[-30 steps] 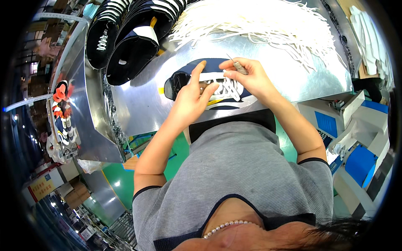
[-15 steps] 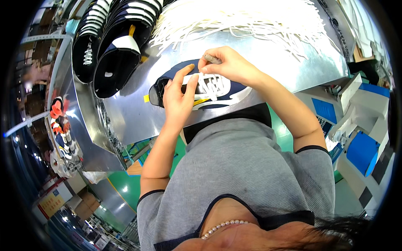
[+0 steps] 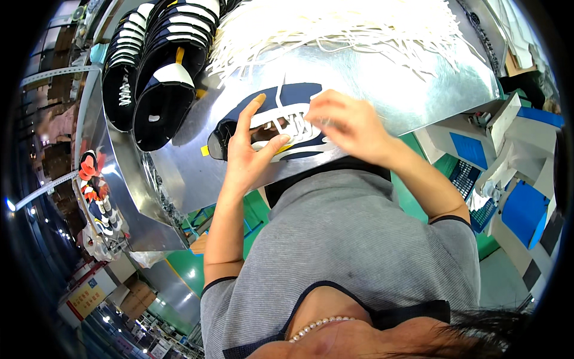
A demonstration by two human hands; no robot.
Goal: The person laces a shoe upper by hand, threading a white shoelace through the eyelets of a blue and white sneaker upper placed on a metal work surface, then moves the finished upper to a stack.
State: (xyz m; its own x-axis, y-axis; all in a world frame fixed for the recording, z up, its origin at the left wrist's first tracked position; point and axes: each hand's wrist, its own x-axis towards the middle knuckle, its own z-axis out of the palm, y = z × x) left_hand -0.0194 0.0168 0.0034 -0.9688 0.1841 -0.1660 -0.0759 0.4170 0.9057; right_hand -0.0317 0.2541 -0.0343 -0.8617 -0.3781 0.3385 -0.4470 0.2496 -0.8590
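Observation:
A navy shoe upper [image 3: 293,94] with white trim lies sideways at the front of the metal table. A white shoelace [image 3: 278,99] runs through part of its eyelets, one loose end reaching away across the navy side. My left hand [image 3: 246,146] steadies the upper at its opening, index finger and thumb spread along either edge; a tan cover sits on the index fingertip. Some fingers are hidden inside the upper. Over the toe-end eyelets, my right hand [image 3: 353,127] has curled, slightly blurred fingers closed on the lace.
White laces [image 3: 335,27] lie in a wide heap along the far side of the table. Nested dark uppers [image 3: 161,110] stand in rows at the far left. The metal table [image 3: 430,102] ends just in front of me. Blue and white equipment [image 3: 514,209] stands at right.
My right hand has moved right and nearer, away from the middle eyelets. A loose lace end now shows on the upper's far side. My left thumb has shifted nearer.

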